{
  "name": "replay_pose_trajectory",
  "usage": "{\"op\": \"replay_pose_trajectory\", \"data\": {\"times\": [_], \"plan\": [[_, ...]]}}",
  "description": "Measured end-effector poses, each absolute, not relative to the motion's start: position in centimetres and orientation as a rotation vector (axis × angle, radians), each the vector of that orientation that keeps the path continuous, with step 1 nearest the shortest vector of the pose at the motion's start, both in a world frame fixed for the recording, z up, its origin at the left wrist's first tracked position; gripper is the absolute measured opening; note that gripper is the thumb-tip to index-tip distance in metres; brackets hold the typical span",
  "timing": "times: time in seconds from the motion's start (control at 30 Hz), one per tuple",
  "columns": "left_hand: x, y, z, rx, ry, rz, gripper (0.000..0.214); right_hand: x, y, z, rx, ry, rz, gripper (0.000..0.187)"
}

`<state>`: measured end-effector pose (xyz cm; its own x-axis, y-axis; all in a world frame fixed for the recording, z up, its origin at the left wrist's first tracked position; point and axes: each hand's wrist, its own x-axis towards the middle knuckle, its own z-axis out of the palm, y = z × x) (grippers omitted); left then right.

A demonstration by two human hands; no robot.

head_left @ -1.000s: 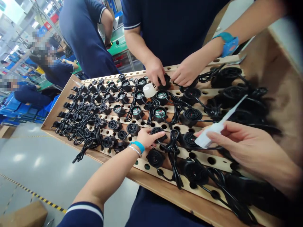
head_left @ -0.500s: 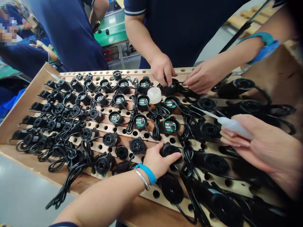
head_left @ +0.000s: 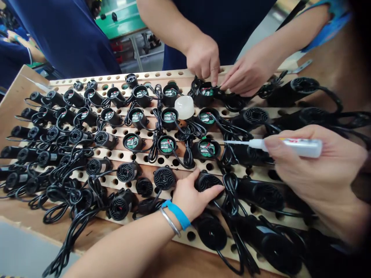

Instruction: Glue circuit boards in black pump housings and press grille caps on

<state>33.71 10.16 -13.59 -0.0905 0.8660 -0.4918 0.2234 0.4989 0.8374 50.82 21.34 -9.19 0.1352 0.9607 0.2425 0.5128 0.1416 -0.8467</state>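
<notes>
My right hand [head_left: 313, 170] grips a small white glue bottle [head_left: 301, 147], held nearly level. Its long thin nozzle points left, the tip close to an open black housing [head_left: 207, 150] with a green circuit board and wires inside. I cannot tell whether the tip touches it. My left hand [head_left: 189, 195], with a blue wristband and a silver bangle, is closed around a black round housing [head_left: 209, 181] with a slotted face, thumb and fingers on opposite sides. A translucent white cap-like piece [head_left: 184, 107] sits among the open housings behind.
Many black housings with bundled cables [head_left: 188, 152] stand on perforated wooden strips [head_left: 191, 236] in a wooden tray [head_left: 11, 90]. Opposite, a co-worker's two hands [head_left: 203, 58] work at a rear housing. Another white thin-nozzled bottle [head_left: 40, 85] lies at the far left corner.
My right hand has raised and levelled the glue bottle, bringing its nozzle to the open housing. My left hand stays on its housing. The co-worker's fingers have shifted, and the view has moved slightly.
</notes>
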Motion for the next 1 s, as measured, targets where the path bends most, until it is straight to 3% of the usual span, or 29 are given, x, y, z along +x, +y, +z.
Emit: {"op": "replay_pose_trajectory", "data": {"times": [0.23,0.57,1.0], "plan": [[33.6,10.4,-13.4,1.003,1.583,0.716,0.061,51.2,20.3,-9.6,-1.188,-2.131,0.196,0.044],[33.8,10.4,-13.7,1.007,1.614,0.725,0.056,50.6,21.0,-10.4,-0.723,-2.237,-0.191,0.024],[33.7,10.4,-13.7,1.027,1.571,0.738,0.054,50.7,21.1,-10.6,-0.755,-2.307,-0.134,0.034]]}}
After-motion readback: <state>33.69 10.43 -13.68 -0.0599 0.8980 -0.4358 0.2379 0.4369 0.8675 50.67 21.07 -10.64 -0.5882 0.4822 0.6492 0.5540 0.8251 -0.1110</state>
